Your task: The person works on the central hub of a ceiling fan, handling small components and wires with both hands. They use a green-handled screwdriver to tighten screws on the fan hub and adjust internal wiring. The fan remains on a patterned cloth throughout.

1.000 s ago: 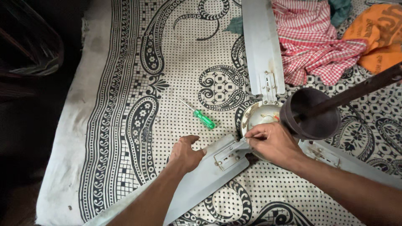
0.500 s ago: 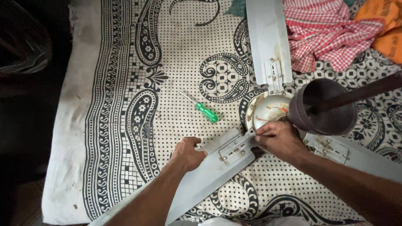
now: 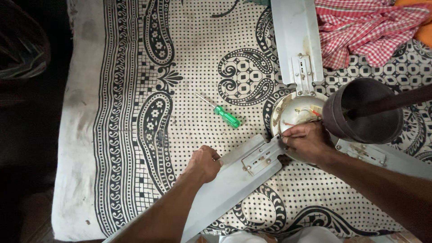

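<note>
Patterned bedsheet [image 3: 135, 90]: left hand [image 3: 204, 163] fisted on blade [image 3: 234, 180]; right hand [image 3: 306, 140] pinching hub [image 3: 294, 112]. Three blades, one screwdriver [image 3: 225, 116].

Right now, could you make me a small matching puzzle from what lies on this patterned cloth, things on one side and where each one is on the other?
Things:
1. green-handled screwdriver
2. red and white checked cloth
3. dark brown metal cup on the fan rod
4. left hand

Places:
A. top right corner, crumpled
B. lying free on the black and white patterned sheet, touched by neither hand
C. resting on the edge of the grey metal fan blade
D. just right of the open fan hub

Pairs: 1-B, 2-A, 3-D, 4-C
</note>
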